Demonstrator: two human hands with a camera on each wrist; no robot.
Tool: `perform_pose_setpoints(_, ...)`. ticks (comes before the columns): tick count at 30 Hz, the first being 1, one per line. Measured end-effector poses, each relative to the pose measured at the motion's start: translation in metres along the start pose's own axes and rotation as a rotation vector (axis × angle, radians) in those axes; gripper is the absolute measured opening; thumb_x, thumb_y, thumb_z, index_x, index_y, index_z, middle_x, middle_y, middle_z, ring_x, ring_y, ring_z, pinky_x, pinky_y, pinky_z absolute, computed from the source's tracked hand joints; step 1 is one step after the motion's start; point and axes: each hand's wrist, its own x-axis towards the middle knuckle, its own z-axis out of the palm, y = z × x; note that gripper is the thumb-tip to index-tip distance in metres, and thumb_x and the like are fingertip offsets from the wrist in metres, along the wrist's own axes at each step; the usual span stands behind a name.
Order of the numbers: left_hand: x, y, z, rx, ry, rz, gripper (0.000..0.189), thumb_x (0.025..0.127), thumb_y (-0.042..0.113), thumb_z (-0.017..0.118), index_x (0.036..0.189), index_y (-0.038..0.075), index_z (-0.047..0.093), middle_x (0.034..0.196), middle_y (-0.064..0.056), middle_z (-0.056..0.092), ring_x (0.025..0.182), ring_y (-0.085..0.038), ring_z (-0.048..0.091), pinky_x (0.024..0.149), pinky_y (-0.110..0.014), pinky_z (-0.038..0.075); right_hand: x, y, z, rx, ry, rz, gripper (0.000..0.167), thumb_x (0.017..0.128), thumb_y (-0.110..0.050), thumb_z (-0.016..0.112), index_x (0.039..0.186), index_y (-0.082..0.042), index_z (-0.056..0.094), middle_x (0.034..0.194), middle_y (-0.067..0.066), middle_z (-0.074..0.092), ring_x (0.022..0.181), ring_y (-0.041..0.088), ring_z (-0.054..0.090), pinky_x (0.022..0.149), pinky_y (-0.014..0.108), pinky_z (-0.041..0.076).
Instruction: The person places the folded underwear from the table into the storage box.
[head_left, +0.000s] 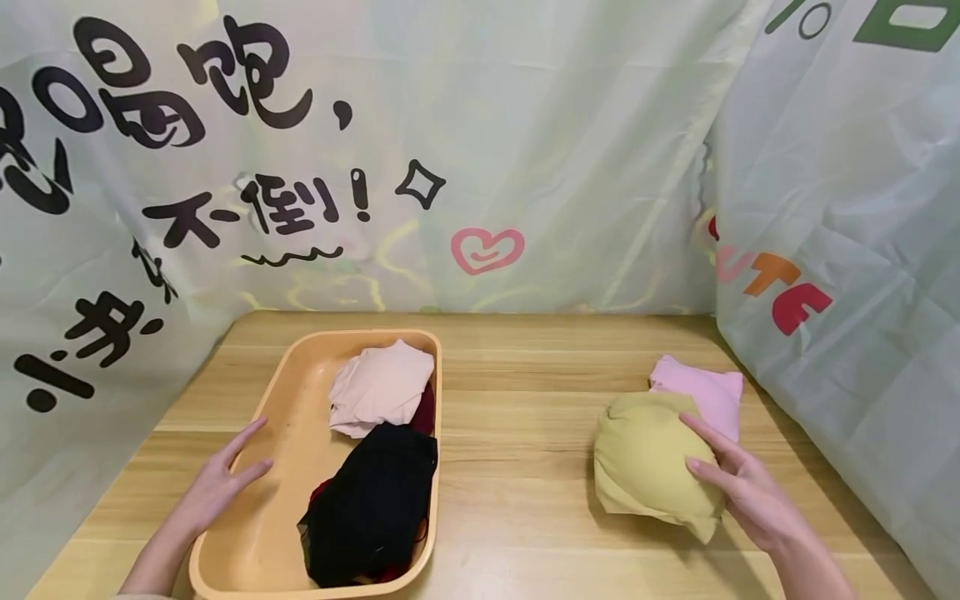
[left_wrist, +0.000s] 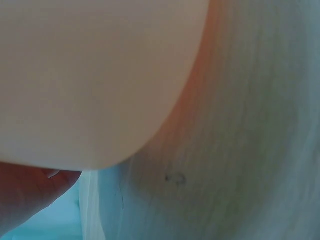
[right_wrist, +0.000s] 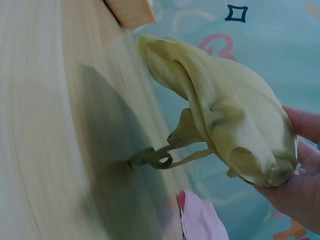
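Note:
My right hand (head_left: 750, 492) holds a folded yellow-green bra (head_left: 652, 458) by its right side, thumb and fingers pressing into the fabric. In the right wrist view the bra (right_wrist: 245, 115) is above the tabletop, a thin strap (right_wrist: 162, 155) dangling below. Behind it on the table lies a pink folded cloth piece (head_left: 708, 392), partly covered. My left hand (head_left: 217, 483) grips the left rim of an orange tray (head_left: 258, 533), thumb inside and fingers outside. Along the tray's right side lie a pale pink folded garment (head_left: 382, 387) and a black one (head_left: 371, 508), with dark red fabric partly hidden beneath them.
A wooden table (head_left: 517, 467) carries everything. Printed cloth curtains (head_left: 585, 167) hang behind it and along both sides. Bare wood lies between the tray and the bra.

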Motion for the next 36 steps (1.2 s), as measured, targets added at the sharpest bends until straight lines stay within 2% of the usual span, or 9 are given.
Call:
perform_pose_setpoints(7, 0.0, 0.0, 0.001, -0.006, 0.001, 0.013, 0.065, 0.089, 0.02, 0.057, 0.142, 0.001, 0.024, 0.142, -0.034, 0.019, 0.126, -0.055, 0.015, 0.095, -0.069, 0.016, 0.012, 0.0, 0.018, -0.01, 0.007, -0.006, 0.052, 0.095, 0.001, 0.039, 0.142, -0.02, 0.032, 0.13, -0.019, 0.032, 0.107, 0.0, 0.05, 0.08, 0.024, 0.05)
perform_pose_setpoints(12, 0.001, 0.0, 0.001, -0.004, 0.001, 0.016, 0.066, 0.089, 0.019, 0.057, 0.143, 0.001, 0.024, 0.143, -0.033, 0.019, 0.127, -0.054, 0.015, 0.095, -0.068, 0.017, 0.021, -0.002, 0.03, -0.009, 0.0, 0.021, 0.052, 0.095, -0.003, 0.041, 0.143, -0.02, 0.031, 0.128, -0.019, 0.037, 0.105, 0.003, 0.053, 0.08, 0.025, 0.051)
perform_pose_setpoints(21, 0.0, 0.001, 0.0, -0.005, 0.002, 0.024, 0.065, 0.089, 0.018, 0.057, 0.143, 0.001, 0.023, 0.143, -0.034, 0.019, 0.127, -0.054, 0.015, 0.096, -0.068, 0.017, 0.036, 0.001, 0.052, 0.071, -0.02, -0.032, 0.054, 0.095, -0.002, 0.042, 0.145, -0.015, 0.026, 0.129, -0.015, 0.039, 0.108, 0.003, 0.052, 0.082, 0.024, 0.05)
perform_pose_setpoints(27, -0.001, 0.001, 0.001, -0.009, -0.001, 0.019, 0.065, 0.089, 0.017, 0.057, 0.143, 0.001, 0.023, 0.143, -0.034, 0.019, 0.127, -0.053, 0.015, 0.096, -0.068, 0.016, 0.044, 0.004, 0.063, 0.069, -0.014, -0.039, 0.054, 0.094, -0.002, 0.044, 0.144, -0.009, 0.025, 0.126, -0.013, 0.045, 0.104, 0.007, 0.056, 0.079, 0.026, 0.052)
perform_pose_setpoints(33, 0.0, 0.002, 0.001, -0.019, -0.002, 0.013, 0.066, 0.089, 0.017, 0.057, 0.143, 0.002, 0.023, 0.143, -0.033, 0.019, 0.128, -0.052, 0.014, 0.097, -0.066, 0.015, 0.052, 0.004, 0.074, 0.072, -0.013, -0.024, 0.054, 0.094, -0.004, 0.045, 0.144, -0.01, 0.026, 0.128, -0.014, 0.04, 0.103, 0.008, 0.055, 0.079, 0.026, 0.052)
perform_pose_setpoints(36, 0.0, 0.001, 0.001, -0.016, -0.003, 0.009, 0.066, 0.089, 0.018, 0.057, 0.143, 0.002, 0.023, 0.143, -0.033, 0.019, 0.128, -0.052, 0.013, 0.097, -0.067, 0.015, 0.056, 0.004, 0.08, 0.068, -0.012, -0.012, 0.054, 0.094, -0.004, 0.046, 0.144, -0.008, 0.026, 0.137, -0.006, 0.032, 0.105, 0.007, 0.054, 0.08, 0.026, 0.051)
